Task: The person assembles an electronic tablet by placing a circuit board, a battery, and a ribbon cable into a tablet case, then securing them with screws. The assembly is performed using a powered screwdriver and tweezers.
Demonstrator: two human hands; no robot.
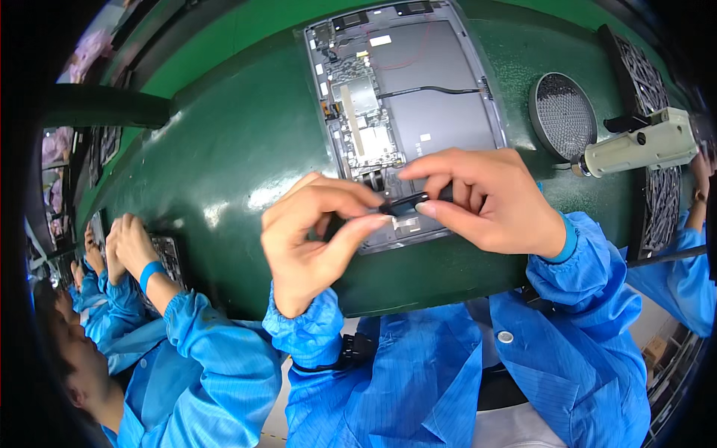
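- Both hands are pinching a small black strip (404,201), thin and slightly glossy, just above the near edge of the open tablet (418,112).
- The left hand (314,243) is gripping its left end between thumb and forefinger; the right hand (482,198) is holding the other end.
- The tablet's grey shell is lying on the green belt (224,149), showing circuit boards, a black cable and a grey panel inside.
- A round mesh dish (562,116) is sitting beside a beige tool (642,142).

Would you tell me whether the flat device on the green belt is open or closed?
Open: the device has no cover, so its circuit boards and cables show.
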